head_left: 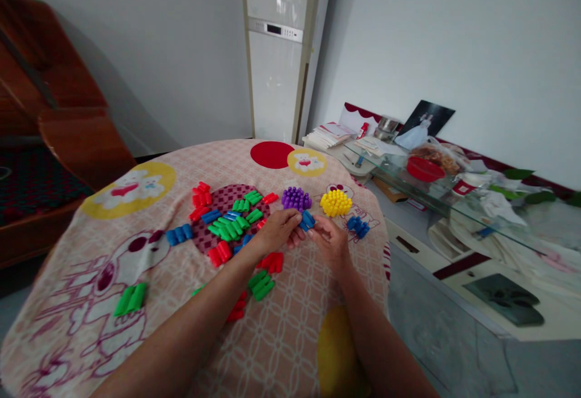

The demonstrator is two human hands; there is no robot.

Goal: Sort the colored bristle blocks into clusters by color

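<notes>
Between my two hands is a blue plastic building block [307, 221] made of joined round pegs. My left hand [278, 231] pinches its left side, and the fingertips of my right hand [330, 239] close on its right side. Just beyond them sits a purple cluster of joined blocks [296, 198]. A yellow cluster [336, 202] lies to its right, and a small blue cluster [358, 227] is right of my right hand. Loose green blocks [229, 227], red blocks [220, 254] and blue blocks [180, 234] are scattered to the left, some hidden behind my left arm.
A patterned cloth [290, 349] covers the round-edged table. To the right stands a glass-topped cabinet [472, 210] with papers, a red bowl [425, 169] and a photo [425, 121]. A white floor-standing unit [276, 77] is behind the table, a wooden chair [82, 138] at left.
</notes>
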